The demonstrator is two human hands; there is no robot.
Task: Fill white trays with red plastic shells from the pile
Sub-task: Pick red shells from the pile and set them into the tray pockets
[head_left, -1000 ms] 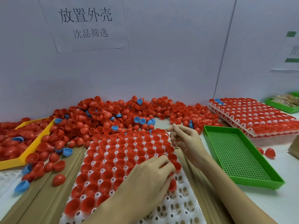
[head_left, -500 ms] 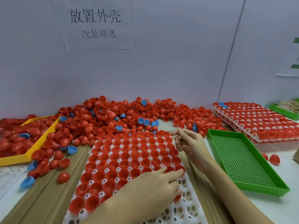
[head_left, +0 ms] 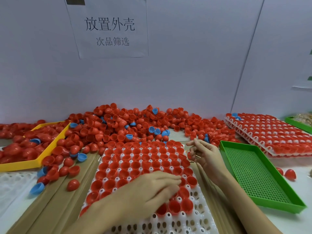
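Note:
A white tray (head_left: pixel 194 220) lies in front of me, its far rows filled with red shells (head_left: pixel 143 159) and its nearest rows bare. My left hand (head_left: pixel 152 188) lies flat over the shells in the filled rows closest to me, fingers straight and blurred. My right hand (head_left: pixel 205 156) hovers at the tray's right edge with curled fingers, a small red shell (head_left: pixel 189 155) showing at its thumb. The pile of red shells (head_left: pixel 126 125), mixed with a few blue ones, spreads along the wall behind the tray.
A yellow tray (head_left: pixel 33 163) of red shells sits at the left, with an empty white tray (head_left: pixel 13 183) below it. An empty green perforated tray (head_left: pixel 263 206) lies right of my right arm. Stacked filled trays (head_left: pixel 270 132) stand at the back right. Loose shells (head_left: pixel 290 173) lie near the green tray.
My left hand has slid to the right across the tray's near filled rows and flattened out. My right hand has stayed at the tray's right edge. The view has tilted upward.

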